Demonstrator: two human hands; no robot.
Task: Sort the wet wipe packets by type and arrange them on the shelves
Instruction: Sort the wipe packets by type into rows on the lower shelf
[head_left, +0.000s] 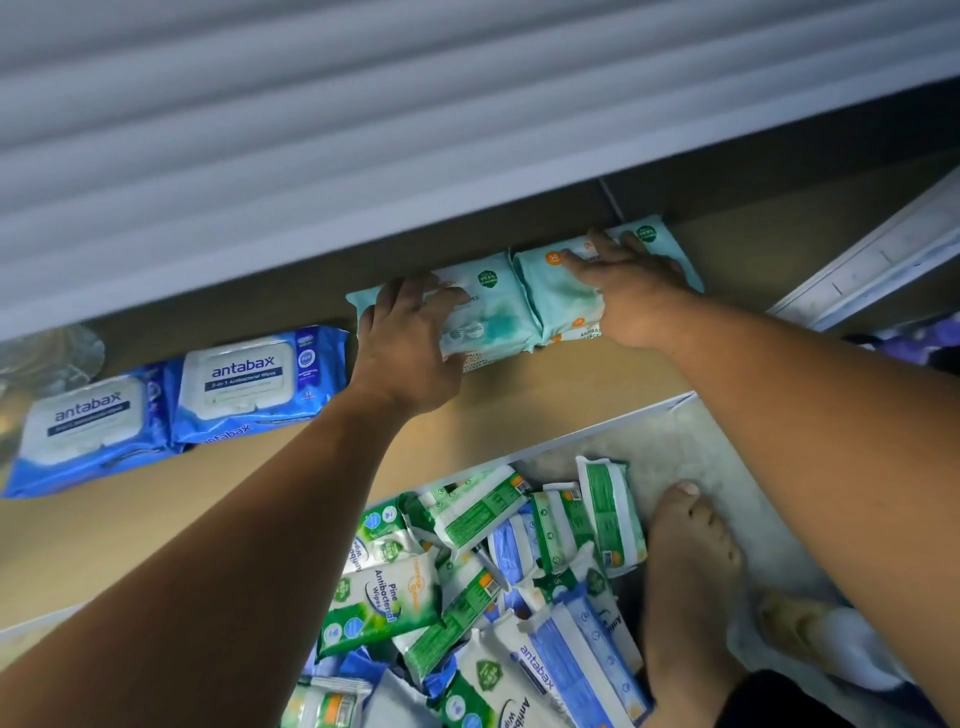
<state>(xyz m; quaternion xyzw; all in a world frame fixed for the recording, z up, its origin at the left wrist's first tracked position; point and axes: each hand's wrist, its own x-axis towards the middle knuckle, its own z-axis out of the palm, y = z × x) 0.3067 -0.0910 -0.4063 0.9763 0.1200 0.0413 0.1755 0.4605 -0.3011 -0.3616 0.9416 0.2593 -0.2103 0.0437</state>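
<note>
Two stacks of teal wipe packets lie side by side at the back of the brown shelf (545, 395). My left hand (405, 343) rests on the left end of the left teal stack (493, 319), thumb on top. My right hand (631, 291) lies flat with spread fingers on the right teal stack (553, 293). Further left on the same shelf are two blue antabax packets (249, 382), (83, 423), lids up. On the floor below lies a loose pile of green pine packets (379, 597) and blue-and-white antabax packets (566, 670).
The grey underside of the shelf above (363, 156) overhangs and hides the back of the teal stacks. A bare foot (685, 561) stands beside the pile. Crumpled clear plastic (52, 353) sits at the far left. A white shelf rail (872, 265) is at the right.
</note>
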